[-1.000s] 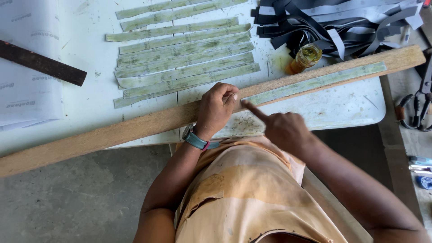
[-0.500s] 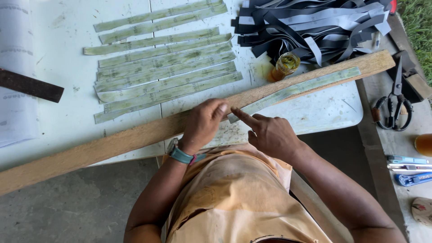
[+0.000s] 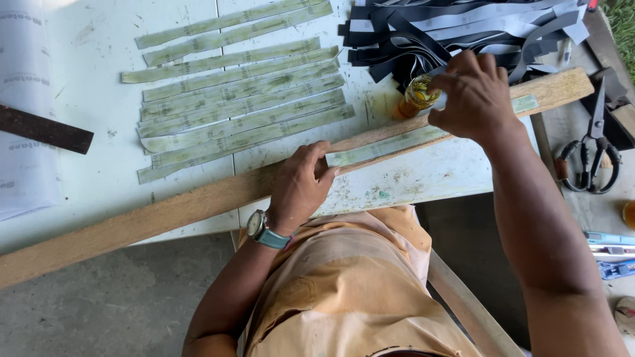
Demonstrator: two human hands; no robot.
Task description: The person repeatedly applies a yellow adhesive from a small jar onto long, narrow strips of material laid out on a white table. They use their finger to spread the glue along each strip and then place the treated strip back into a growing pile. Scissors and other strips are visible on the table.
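Note:
A long wooden plank (image 3: 165, 211) lies slantwise across the front of a white table (image 3: 423, 182). A pale green strip (image 3: 390, 144) rests along its top. My left hand (image 3: 301, 188), with a teal wristwatch, lies on the plank, its fingertips at the strip's near end. My right hand (image 3: 473, 92) hovers over the strip's far end, fingers curled beside a small jar of amber liquid (image 3: 415, 96). Whether it holds anything is hidden.
Several more green strips (image 3: 238, 99) lie in rows behind the plank. A heap of dark and grey strips (image 3: 463, 26) fills the back right. Scissors (image 3: 592, 142) and a blue tool (image 3: 612, 251) lie at the right. A dark bar (image 3: 43, 129) rests on white sheeting (image 3: 23, 99) at the left.
My right hand has left the near end of the strip and moved far right and back to the jar. My left hand stays on the plank.

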